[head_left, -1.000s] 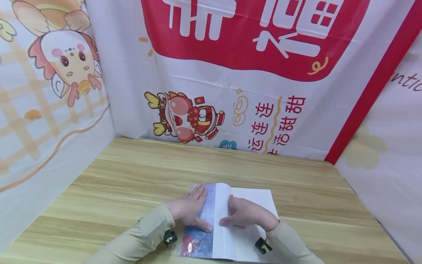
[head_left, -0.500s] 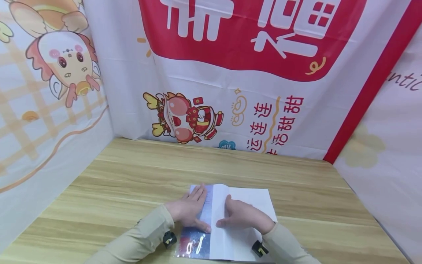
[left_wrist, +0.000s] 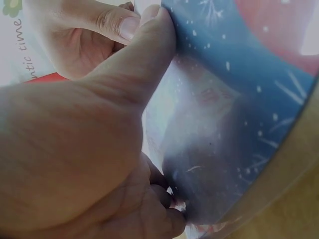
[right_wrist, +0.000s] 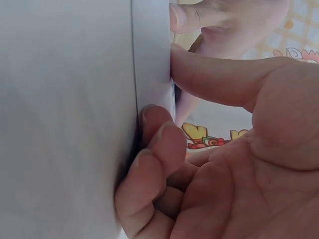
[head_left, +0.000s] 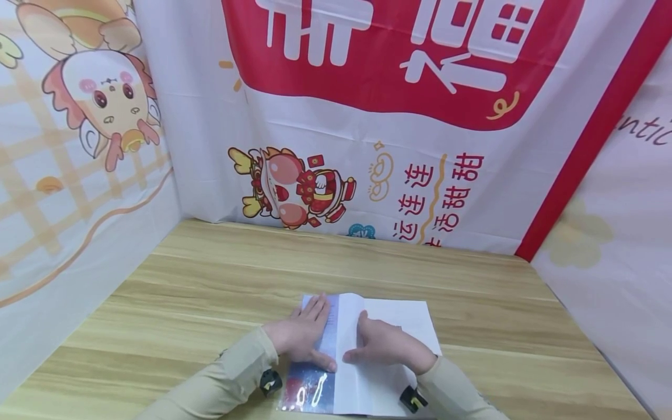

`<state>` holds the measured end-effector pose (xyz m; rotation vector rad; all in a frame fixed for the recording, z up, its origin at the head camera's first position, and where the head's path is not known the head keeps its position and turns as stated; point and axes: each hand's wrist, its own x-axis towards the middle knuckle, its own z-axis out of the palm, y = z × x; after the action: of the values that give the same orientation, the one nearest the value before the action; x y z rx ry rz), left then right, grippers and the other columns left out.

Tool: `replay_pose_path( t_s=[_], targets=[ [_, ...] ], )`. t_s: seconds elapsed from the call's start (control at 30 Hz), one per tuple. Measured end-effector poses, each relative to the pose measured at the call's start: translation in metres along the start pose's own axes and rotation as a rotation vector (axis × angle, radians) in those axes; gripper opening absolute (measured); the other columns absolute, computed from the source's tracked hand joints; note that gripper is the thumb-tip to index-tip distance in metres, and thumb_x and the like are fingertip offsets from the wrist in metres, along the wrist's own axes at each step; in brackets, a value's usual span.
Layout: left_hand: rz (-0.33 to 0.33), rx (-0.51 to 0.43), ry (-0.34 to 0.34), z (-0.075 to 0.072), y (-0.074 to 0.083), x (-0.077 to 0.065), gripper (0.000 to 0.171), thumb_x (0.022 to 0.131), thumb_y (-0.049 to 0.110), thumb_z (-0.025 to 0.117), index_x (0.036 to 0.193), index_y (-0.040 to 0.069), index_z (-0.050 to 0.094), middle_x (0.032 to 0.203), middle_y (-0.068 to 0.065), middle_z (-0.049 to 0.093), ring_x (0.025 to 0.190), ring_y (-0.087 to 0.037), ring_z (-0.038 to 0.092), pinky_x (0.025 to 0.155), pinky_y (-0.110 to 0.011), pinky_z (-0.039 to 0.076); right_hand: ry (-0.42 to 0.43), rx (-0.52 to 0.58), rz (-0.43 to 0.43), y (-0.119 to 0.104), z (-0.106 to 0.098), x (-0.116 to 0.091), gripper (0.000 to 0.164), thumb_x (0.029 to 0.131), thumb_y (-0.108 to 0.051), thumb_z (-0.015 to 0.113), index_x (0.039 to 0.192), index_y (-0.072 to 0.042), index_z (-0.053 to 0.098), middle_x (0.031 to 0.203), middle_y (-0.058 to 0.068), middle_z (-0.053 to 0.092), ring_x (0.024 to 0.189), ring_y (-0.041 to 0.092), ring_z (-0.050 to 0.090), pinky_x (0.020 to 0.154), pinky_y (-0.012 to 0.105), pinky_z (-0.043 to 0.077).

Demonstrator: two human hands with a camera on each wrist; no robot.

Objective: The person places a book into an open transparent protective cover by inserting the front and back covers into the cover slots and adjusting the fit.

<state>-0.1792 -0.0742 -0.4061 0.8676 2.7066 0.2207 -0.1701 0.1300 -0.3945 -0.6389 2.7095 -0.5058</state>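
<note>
An open book (head_left: 406, 314) lies near the front of the table, with a blue, snow-dotted cover (head_left: 310, 382) under glossy clear film at its left. My left hand (head_left: 307, 335) rests on this cover, fingers straight towards the back and thumb stretched to the right. Beside it, a white page (head_left: 349, 382) bulges up along the middle. My right hand (head_left: 388, 344) holds that page, thumb at its left side and fingers curled against its right. In the right wrist view the fingertips (right_wrist: 157, 119) press at the crease. Both thumbs nearly meet in the left wrist view.
The wood-grain table (head_left: 226, 274) reaches back to a white and red printed cloth (head_left: 315, 128). Printed cloths also hang at the left (head_left: 89, 192) and right (head_left: 604, 210). A black wrist device (head_left: 270, 382) sits at the left cuff, another (head_left: 413, 399) at the right.
The right hand and the white page have shifted slightly left. The lower left of the cover shows more glare. The left hand stays in place.
</note>
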Motion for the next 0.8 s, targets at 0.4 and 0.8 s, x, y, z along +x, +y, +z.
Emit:
replay_pose_path(
  t_s=[0.4, 0.8],
  targets=[
    [0.009, -0.011, 0.003, 0.000, 0.001, -0.002, 0.119, 0.073, 0.072, 0.059, 0.148, -0.008, 0.011, 0.153, -0.026, 0.002, 0.140, -0.038, 0.004, 0.109, -0.050, 0.013, -0.025, 0.029, 0.016, 0.000, 0.001, 0.001, 0.095, 0.082, -0.043, 0.071, 0.137, 0.021, 0.026, 0.118, 0.029, 0.056, 0.104, 0.028, 0.059, 0.091, 0.042, 0.045],
    [0.035, -0.068, -0.027, -0.005, 0.002, -0.002, 0.117, 0.076, 0.069, 0.060, 0.148, -0.008, 0.011, 0.153, -0.026, 0.002, 0.141, -0.037, 0.002, 0.109, -0.050, 0.013, -0.133, 0.137, -0.061, 0.013, -0.013, 0.000, 0.031, 0.083, -0.030, 0.073, 0.081, -0.009, 0.050, 0.073, -0.001, 0.051, 0.060, 0.012, 0.049, 0.054, 0.024, 0.040]
  ],
)
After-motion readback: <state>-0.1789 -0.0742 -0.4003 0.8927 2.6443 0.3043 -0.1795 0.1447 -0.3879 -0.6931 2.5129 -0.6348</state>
